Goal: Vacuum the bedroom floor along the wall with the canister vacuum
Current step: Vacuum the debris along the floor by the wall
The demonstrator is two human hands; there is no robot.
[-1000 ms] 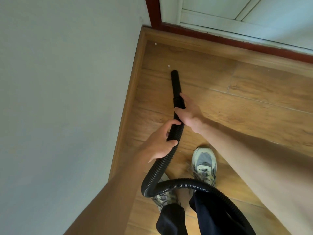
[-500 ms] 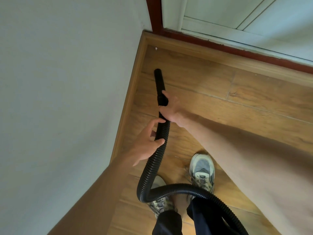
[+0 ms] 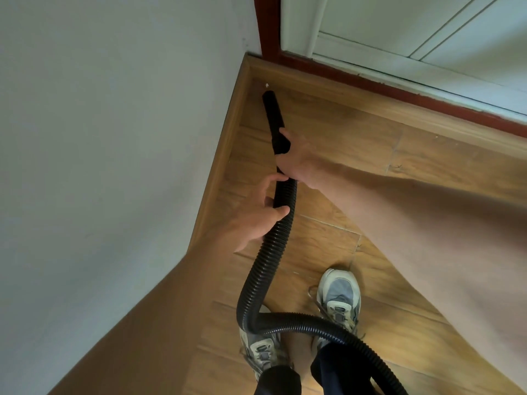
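A black ribbed vacuum hose (image 3: 265, 269) runs from the lower right, loops over my feet and rises to a smooth black nozzle tube (image 3: 273, 112). The tube's tip sits on the wooden floor (image 3: 356, 143) in the corner, close to the baseboard (image 3: 228, 155) of the grey wall (image 3: 114, 138). A white crumb (image 3: 267, 85) lies just beyond the tip. My right hand (image 3: 296, 161) grips the tube's lower end. My left hand (image 3: 256, 218) is closed around the ribbed hose just below it. The canister is out of view.
A dark red door frame (image 3: 399, 92) with a white door (image 3: 413, 32) borders the floor at the top right. My two grey sneakers (image 3: 339, 300) stand on the planks beneath the hose loop. Open floor stretches to the right.
The nozzle tip has slid left and forward into the corner, from mid-floor to beside the baseboard. Both hands kept their hold and moved with it.
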